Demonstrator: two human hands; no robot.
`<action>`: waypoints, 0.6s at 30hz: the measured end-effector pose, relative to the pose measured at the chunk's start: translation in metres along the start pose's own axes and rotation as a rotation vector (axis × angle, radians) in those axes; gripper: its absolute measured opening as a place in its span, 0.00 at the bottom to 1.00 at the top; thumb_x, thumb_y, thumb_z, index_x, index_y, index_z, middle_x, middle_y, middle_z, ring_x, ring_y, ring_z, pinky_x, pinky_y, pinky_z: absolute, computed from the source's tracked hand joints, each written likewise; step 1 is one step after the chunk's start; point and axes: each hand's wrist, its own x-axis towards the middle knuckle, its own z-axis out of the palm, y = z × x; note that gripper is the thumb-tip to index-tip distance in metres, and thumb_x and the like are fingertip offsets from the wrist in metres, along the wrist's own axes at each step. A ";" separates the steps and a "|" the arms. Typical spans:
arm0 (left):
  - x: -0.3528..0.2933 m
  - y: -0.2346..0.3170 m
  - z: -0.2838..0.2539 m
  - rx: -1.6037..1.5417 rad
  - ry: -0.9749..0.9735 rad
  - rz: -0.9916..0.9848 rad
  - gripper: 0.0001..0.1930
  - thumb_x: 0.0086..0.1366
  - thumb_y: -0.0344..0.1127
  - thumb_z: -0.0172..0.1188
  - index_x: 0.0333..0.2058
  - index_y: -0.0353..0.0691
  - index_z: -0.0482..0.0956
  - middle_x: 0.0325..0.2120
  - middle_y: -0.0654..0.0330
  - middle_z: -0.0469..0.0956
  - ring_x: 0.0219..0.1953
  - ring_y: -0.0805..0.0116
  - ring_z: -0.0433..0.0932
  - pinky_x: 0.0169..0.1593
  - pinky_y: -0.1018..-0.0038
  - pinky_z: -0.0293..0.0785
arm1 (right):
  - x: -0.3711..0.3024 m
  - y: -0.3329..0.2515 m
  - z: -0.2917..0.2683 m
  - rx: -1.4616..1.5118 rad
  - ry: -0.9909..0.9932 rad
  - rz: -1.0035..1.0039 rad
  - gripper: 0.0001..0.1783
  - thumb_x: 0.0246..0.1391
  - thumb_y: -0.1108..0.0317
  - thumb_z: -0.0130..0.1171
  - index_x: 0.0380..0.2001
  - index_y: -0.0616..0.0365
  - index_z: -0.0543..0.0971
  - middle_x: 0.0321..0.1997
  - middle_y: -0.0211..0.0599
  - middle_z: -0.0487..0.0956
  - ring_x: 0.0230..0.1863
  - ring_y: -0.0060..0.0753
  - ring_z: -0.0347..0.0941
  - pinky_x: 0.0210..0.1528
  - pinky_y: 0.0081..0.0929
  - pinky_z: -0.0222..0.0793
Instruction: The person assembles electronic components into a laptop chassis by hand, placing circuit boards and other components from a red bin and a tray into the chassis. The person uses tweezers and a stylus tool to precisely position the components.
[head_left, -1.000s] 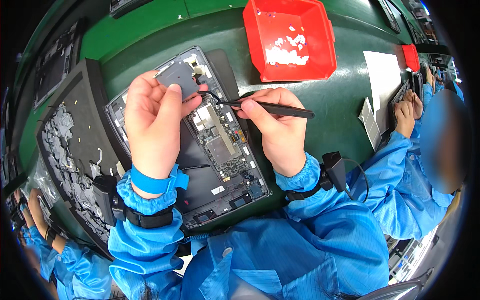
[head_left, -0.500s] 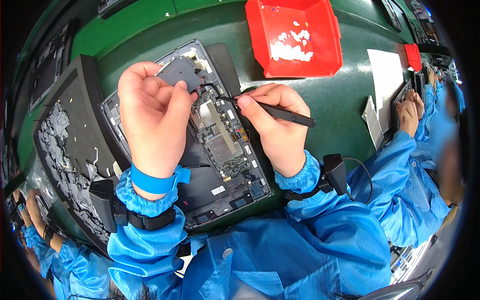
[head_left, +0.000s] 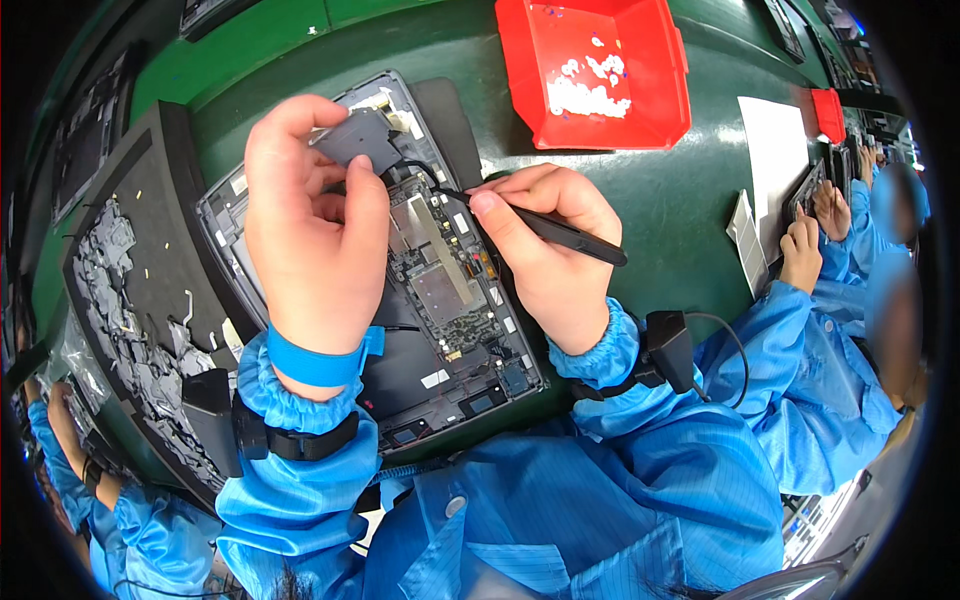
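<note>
An opened flat device, its dark casing [head_left: 395, 372] lying at a slant in front of me, shows a circuit board [head_left: 445, 290] along its middle. Over its upper part my left hand [head_left: 315, 245] pinches a thin grey plate [head_left: 362, 138] between thumb and fingers, tilted above the casing. From near the plate a black cable [head_left: 422, 168] curves toward the board's upper edge. My right hand [head_left: 550, 260] is closed round black tweezers [head_left: 572, 238], held like a pen. Their tips are at the cable's right end; whether they grip it I cannot tell.
Beyond the device stands a red bin [head_left: 600, 125] with small white pieces. To the left, a dark foam tray [head_left: 165, 225] holds many grey parts. White paper [head_left: 770, 160] lies at right. Co-workers in blue sleeves work on both sides; one's hands [head_left: 802, 250] are at right.
My left hand has turned slightly, and the grey plate sits at a somewhat different tilt. My right hand and the tweezers have barely moved. The co-worker's hands at right have shifted.
</note>
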 end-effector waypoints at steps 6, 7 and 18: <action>0.002 -0.003 -0.001 0.177 0.034 0.094 0.14 0.52 0.17 0.50 0.38 0.35 0.69 0.29 0.60 0.70 0.25 0.74 0.72 0.24 0.82 0.68 | 0.001 0.004 0.002 -0.063 -0.005 -0.106 0.09 0.39 0.80 0.63 0.19 0.63 0.72 0.24 0.37 0.75 0.26 0.24 0.71 0.28 0.20 0.66; 0.003 -0.003 -0.003 0.244 -0.003 0.134 0.12 0.51 0.18 0.51 0.37 0.35 0.70 0.29 0.58 0.71 0.24 0.72 0.72 0.24 0.81 0.69 | 0.002 0.004 0.003 -0.059 -0.006 -0.116 0.09 0.38 0.81 0.63 0.19 0.63 0.72 0.24 0.37 0.75 0.25 0.25 0.71 0.28 0.21 0.66; 0.005 0.005 0.001 0.347 -0.063 -0.032 0.14 0.45 0.22 0.61 0.33 0.35 0.71 0.29 0.58 0.70 0.21 0.71 0.70 0.23 0.78 0.69 | 0.005 0.009 -0.001 -0.146 -0.052 -0.271 0.12 0.34 0.83 0.64 0.18 0.61 0.70 0.22 0.39 0.74 0.27 0.34 0.74 0.29 0.25 0.67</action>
